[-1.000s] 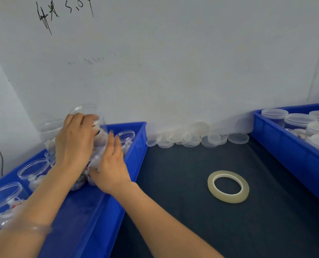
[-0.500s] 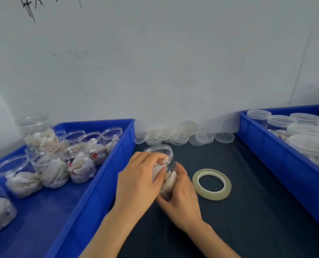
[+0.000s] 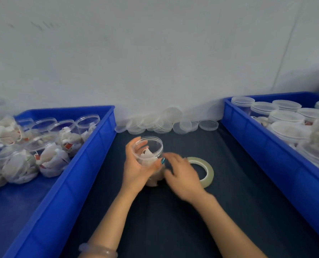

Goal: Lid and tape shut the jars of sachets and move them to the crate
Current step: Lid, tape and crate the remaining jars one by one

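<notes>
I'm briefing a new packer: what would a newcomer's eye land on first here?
First, the open jar of sachets at the centre of the dark mat, gripped by the left hand, with the blurred right hand beside it over the tape roll. Next, the two blue crates: the left crate holds unlidded jars of sachets, the right crate lidded ones. Loose lids line the wall between them.

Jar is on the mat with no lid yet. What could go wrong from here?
1. A sachet stands high in the open jar; a lid might pinch it or seat crooked.
2. The right hand is motion-blurred right beside the jar, which only the left hand grips; a knock could spill sachets.
3. The lids lie in an overlapping heap by the wall; grabbing one may lift two.
</notes>
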Motion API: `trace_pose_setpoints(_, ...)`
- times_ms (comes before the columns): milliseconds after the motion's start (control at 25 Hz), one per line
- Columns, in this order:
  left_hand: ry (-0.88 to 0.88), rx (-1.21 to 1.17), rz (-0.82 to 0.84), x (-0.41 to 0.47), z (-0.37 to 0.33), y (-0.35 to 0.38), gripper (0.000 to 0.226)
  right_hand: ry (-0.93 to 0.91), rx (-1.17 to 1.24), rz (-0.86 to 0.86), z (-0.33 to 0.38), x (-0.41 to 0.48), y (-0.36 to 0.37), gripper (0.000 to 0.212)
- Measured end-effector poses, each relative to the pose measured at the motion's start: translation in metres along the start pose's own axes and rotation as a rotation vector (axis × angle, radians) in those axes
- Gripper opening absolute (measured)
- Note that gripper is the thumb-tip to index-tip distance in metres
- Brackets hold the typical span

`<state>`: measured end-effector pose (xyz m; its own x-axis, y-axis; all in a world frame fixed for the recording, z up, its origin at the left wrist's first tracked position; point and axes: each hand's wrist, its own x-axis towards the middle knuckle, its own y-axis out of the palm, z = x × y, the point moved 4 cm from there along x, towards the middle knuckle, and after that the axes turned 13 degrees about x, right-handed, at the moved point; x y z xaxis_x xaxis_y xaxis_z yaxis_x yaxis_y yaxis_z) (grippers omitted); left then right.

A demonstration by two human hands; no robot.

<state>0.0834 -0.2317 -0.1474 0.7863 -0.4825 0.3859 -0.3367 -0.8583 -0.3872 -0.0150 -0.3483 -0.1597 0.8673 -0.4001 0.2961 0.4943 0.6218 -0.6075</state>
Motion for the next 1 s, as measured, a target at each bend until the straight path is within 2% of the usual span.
trace_pose_setpoints(120,-0.004,-0.002,-0.020,0.001,-0.003,0.005,0.087,0.113,-0.006,-0.058,-0.030,0.034,-0.030,0.044)
trace_pose_setpoints(200,0.002,-0.009,-0.031,0.001,-0.001,0.007,0.086,0.186,-0.071,-0.050,-0.051,0.064,-0.039,0.049)
trace_pose_setpoints(320,0.013,-0.023,-0.042,0.003,0.002,0.008,0.086,0.277,-0.131,-0.040,-0.075,0.105,-0.042,0.067)
trace_pose_setpoints(440,0.013,-0.030,-0.063,0.003,0.004,0.010,0.087,0.264,-0.354,0.031,-0.090,0.138,-0.045,0.081)
trace_pose_setpoints(520,0.016,-0.031,-0.077,0.003,0.006,0.012,0.087,0.246,-0.488,0.079,-0.099,0.158,-0.046,0.084)
trace_pose_setpoints(680,0.015,-0.028,-0.085,0.003,0.009,0.013,0.087,0.317,-0.541,0.119,-0.116,0.183,-0.041,0.078)
trace_pose_setpoints(880,0.026,-0.024,-0.080,0.003,0.010,0.013,0.087,0.234,-0.641,-0.133,-0.111,0.175,-0.036,0.059)
trace_pose_setpoints(960,0.041,-0.036,-0.084,0.004,0.009,0.013,0.087,0.221,-0.571,-0.184,-0.099,0.166,-0.038,0.059)
trace_pose_setpoints(1000,0.046,-0.044,-0.084,0.004,0.008,0.013,0.087,0.211,-0.444,-0.233,-0.089,0.161,-0.041,0.060)
